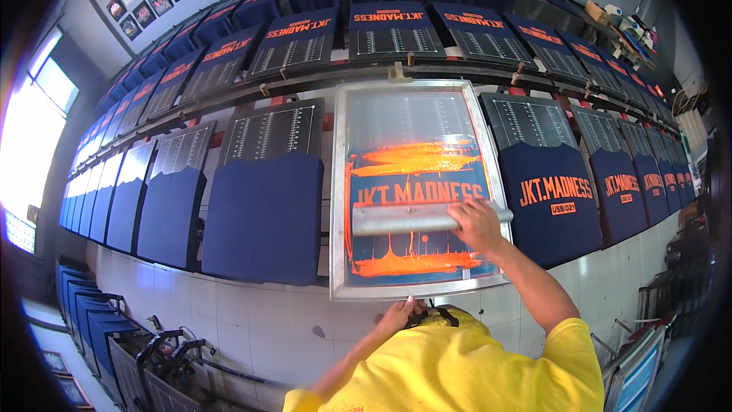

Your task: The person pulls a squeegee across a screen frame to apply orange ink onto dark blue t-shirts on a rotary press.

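Observation:
A screen-printing frame (342, 183) with a metal rim lies over a dark blue shirt on a board in front of me. Orange ink (415, 263) lies in bands across its mesh, with orange lettering showing between them. My right hand (479, 225) is wrapped round the right part of a long grey squeegee (396, 218), which lies crosswise on the mesh. Close to my body, my left hand (400, 313) is at the frame's near edge, its fingers bent together. What they hold, if anything, is hidden; a black cord (435, 317) hangs beside them at my yellow shirt.
A plain dark blue shirt (263, 214) lies on the board to the left, a printed one (550, 198) on the right. More shirt-covered boards run along both sides and in far rows behind a rail (297, 80). Metal stands (179, 351) are at lower left, framed screens (640, 370) at lower right.

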### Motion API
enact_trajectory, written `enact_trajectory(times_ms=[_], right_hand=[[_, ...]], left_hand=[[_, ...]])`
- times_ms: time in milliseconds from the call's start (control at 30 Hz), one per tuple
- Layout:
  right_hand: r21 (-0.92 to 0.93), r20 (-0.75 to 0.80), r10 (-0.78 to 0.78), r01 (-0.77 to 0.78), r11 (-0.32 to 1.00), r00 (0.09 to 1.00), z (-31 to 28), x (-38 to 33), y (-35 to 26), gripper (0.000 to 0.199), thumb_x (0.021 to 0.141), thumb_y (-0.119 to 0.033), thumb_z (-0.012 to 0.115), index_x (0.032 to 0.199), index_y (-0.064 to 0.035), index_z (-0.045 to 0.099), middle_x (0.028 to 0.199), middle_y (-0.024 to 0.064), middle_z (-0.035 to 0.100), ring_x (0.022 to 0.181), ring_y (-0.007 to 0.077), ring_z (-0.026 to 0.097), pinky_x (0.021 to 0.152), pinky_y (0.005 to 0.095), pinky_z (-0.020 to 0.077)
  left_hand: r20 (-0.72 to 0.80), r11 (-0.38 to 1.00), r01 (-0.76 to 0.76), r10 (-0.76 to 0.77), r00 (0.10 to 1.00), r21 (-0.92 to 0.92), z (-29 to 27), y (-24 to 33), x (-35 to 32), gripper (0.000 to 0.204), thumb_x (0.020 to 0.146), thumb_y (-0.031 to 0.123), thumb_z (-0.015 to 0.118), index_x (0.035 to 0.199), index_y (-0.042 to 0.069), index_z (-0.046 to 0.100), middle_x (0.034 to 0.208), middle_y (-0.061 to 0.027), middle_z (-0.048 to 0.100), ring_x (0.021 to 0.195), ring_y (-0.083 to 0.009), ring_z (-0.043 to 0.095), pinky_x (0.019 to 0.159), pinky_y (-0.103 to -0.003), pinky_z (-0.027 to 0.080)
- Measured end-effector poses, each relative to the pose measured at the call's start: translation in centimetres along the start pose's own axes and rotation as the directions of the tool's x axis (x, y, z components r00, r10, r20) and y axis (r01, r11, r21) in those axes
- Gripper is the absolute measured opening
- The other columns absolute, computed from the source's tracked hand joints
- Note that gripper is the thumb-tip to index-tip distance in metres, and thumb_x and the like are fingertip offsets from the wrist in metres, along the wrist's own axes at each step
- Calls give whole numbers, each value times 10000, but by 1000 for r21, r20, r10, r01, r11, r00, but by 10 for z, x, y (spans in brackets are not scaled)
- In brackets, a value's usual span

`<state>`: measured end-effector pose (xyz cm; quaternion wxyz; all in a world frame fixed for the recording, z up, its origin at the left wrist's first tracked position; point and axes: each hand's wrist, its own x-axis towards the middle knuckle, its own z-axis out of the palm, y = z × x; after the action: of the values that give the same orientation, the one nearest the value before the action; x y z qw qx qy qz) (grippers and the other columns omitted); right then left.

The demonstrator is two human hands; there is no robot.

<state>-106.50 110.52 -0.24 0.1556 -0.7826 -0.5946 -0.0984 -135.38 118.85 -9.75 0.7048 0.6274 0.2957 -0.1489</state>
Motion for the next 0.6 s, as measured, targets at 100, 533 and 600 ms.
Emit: enact_trajectory(times_ms=[100,533,600], right_hand=[[-8,-54,-8,8,1000,999,18,43,35,387,703,-152,772,1049,-107,605,975,57,673,995,261,635,844,419,495],[-34,17,-8,9,999,1000,65,120,96,343,705,-97,770,1004,-104,603,1002,57,677,1017,272,637,851,416,504],[-31,12,-21,21,999,1000,65,121,96,324,700,-111,771,979,-101,606,968,60,676,992,282,645,830,424,515]], left_hand=[[-34,997,-63,65,997,37,0,-17,8,557,1094,442,341,1034,-15,655,853,-36,640,806,-174,551,806,-323,459],[-111,997,-66,69,991,32,6,-35,8,533,1074,471,389,924,18,627,857,-44,606,857,-159,514,832,-357,448],[-138,999,-40,42,990,16,8,-33,7,501,1082,433,400,890,11,592,812,-37,578,808,-158,498,791,-337,443]])
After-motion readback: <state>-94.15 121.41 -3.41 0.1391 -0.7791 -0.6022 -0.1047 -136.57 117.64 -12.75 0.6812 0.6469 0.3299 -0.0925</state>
